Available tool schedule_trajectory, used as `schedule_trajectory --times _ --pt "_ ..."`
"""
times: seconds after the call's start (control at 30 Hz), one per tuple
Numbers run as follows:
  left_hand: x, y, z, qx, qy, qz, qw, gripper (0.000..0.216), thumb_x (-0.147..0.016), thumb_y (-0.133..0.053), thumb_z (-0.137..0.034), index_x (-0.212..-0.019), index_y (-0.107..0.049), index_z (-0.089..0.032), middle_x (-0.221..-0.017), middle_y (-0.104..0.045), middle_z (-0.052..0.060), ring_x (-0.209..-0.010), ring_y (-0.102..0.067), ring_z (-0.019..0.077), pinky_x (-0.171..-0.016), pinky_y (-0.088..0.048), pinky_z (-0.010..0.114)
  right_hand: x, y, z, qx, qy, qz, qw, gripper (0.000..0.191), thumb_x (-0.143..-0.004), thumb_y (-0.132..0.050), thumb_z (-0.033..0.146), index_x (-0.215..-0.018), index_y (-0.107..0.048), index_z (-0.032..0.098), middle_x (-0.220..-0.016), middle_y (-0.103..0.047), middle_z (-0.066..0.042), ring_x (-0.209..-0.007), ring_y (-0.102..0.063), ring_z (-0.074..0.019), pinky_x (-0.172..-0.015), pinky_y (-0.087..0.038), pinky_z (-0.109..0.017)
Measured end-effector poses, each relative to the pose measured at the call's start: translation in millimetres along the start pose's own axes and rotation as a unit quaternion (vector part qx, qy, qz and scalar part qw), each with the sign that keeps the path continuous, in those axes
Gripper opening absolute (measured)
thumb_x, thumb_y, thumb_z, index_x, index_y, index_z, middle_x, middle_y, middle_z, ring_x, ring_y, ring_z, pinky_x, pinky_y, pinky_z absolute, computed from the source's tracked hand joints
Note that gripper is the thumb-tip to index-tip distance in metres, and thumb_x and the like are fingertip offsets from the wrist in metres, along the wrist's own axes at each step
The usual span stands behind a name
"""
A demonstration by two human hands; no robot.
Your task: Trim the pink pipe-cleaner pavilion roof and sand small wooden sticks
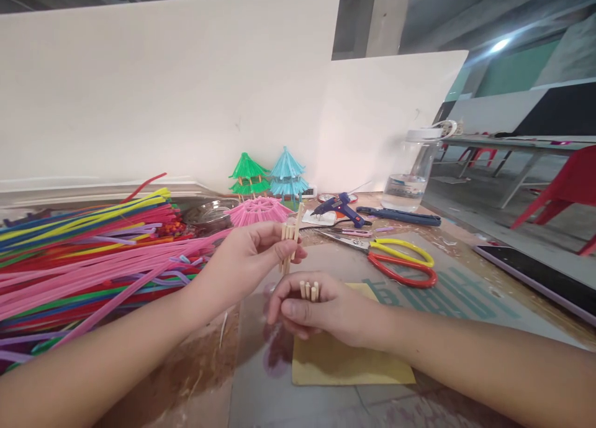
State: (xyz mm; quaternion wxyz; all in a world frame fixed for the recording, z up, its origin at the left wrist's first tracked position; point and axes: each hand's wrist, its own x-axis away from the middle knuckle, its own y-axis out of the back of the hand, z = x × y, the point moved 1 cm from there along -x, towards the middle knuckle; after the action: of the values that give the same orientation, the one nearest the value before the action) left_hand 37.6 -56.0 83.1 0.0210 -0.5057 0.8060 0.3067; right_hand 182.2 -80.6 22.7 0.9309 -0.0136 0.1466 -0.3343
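Left hand [264, 249] and right hand [326, 313] around separate wooden sticks [289, 232]

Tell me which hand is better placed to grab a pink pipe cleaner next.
Probably the left hand: it is nearer the pink pipe cleaners than the right hand. Both hold wooden sticks.

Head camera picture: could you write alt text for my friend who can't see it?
A person's left hand and right hand each hold a small bunch of thin wooden sticks over a worktable. Colourful pipe cleaners lie to the left, scissors and a blue glue gun to the right, and green and light-blue roofed models stand behind.
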Motion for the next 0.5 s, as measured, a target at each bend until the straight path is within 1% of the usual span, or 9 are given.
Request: schedule_trajectory --times 0.17,0.27,0.33,0.37,0.4,0.43,0.47,0.5 --pt "1 0 -1 0.003 0.005 0.003 1.000 0.017 -0.084 -0.058 -0.028 -0.074 -0.067 -0.017 -0.075 -0.073 0.002 -0.076 -0.069 0.0164 -0.068 -0.055 0.024 0 -2 -3 0.007 0.004 0.003 1.000 0.041 -0.083 -0.067 0.054 -0.086 -0.060 0.013 -0.058 -0.047 0.006 -0.053 -0.040 -0.0071 -0.051 -0.027 -0.023" --pt "0 0 -1 0.008 0.009 0.000 1.000 0.017 -0.083 -0.060 -0.030 -0.075 -0.067 -0.017 -0.075 -0.073 0.002 -0.074 -0.069 0.0165 -0.066 -0.055 0.023 0 -2 -1 0.032 0.000 -0.004 0.999 0.044 -0.087 -0.059 0.058 -0.086 -0.059 0.014 -0.056 -0.045 0.006 -0.050 -0.037 -0.0075 -0.049 -0.027 -0.023" --pt "0 1 0 0.006 0.000 -0.008 1.000 0.019 -0.083 -0.061 -0.034 -0.074 -0.066 -0.017 -0.072 -0.072 0.001 -0.067 -0.067 0.0158 -0.063 -0.054 0.024 -1 4 6 0.093 0.000 -0.029 0.995 0.040 -0.093 -0.048 0.054 -0.087 -0.058 0.015 -0.055 -0.044 0.007 -0.048 -0.035 -0.0083 -0.049 -0.028 -0.023" --pt "-1 3 0 0.003 -0.007 -0.018 1.000 0.022 -0.084 -0.061 -0.035 -0.073 -0.066 -0.018 -0.069 -0.071 0.001 -0.064 -0.066 0.0155 -0.062 -0.053 0.024 -2 9 11 0.149 0.001 -0.049 0.988 0.036 -0.096 -0.044 0.048 -0.087 -0.057 0.016 -0.055 -0.043 0.007 -0.049 -0.036 -0.0088 -0.049 -0.030 -0.023" --pt "-1 5 0 -0.002 -0.015 -0.031 0.999 0.024 -0.085 -0.061 -0.037 -0.072 -0.065 -0.018 -0.067 -0.069 0.000 -0.062 -0.065 0.0152 -0.061 -0.052 0.024 -3 17 17 0.218 0.004 -0.077 0.973 0.030 -0.098 -0.041 0.040 -0.087 -0.057 0.017 -0.056 -0.044 0.006 -0.050 -0.039 -0.0096 -0.051 -0.032 -0.023" --pt "-2 7 0 -0.008 -0.022 -0.045 0.999 0.026 -0.085 -0.061 -0.039 -0.071 -0.065 -0.018 -0.066 -0.069 0.000 -0.062 -0.064 0.0152 -0.061 -0.051 0.025 -4 26 22 0.308 0.003 -0.105 0.946 0.023 -0.098 -0.042 0.031 -0.087 -0.057 0.017 -0.059 -0.047 0.005 -0.053 -0.043 -0.0104 -0.054 -0.034 -0.023" --pt "-2 9 0 -0.013 -0.026 -0.060 0.998 0.028 -0.085 -0.061 -0.042 -0.071 -0.065 -0.018 -0.067 -0.069 0.001 -0.063 -0.064 0.0157 -0.062 -0.051 0.025 -6 37 27 0.395 0.005 -0.121 0.911 0.016 -0.095 -0.046 0.025 -0.087 -0.058 0.018 -0.063 -0.052 0.003 -0.057 -0.047 -0.0114 -0.057 -0.037 -0.024" --pt "-3 10 1 -0.016 -0.026 -0.071 0.997 0.029 -0.085 -0.062 -0.044 -0.071 -0.065 -0.017 -0.068 -0.069 0.001 -0.065 -0.064 0.0164 -0.063 -0.051 0.025 -7 49 29 0.459 0.001 -0.141 0.877 0.014 -0.094 -0.047 0.021 -0.087 -0.059 0.018 -0.068 -0.057 0.001 -0.064 -0.053 -0.0132 -0.061 -0.039 -0.025"
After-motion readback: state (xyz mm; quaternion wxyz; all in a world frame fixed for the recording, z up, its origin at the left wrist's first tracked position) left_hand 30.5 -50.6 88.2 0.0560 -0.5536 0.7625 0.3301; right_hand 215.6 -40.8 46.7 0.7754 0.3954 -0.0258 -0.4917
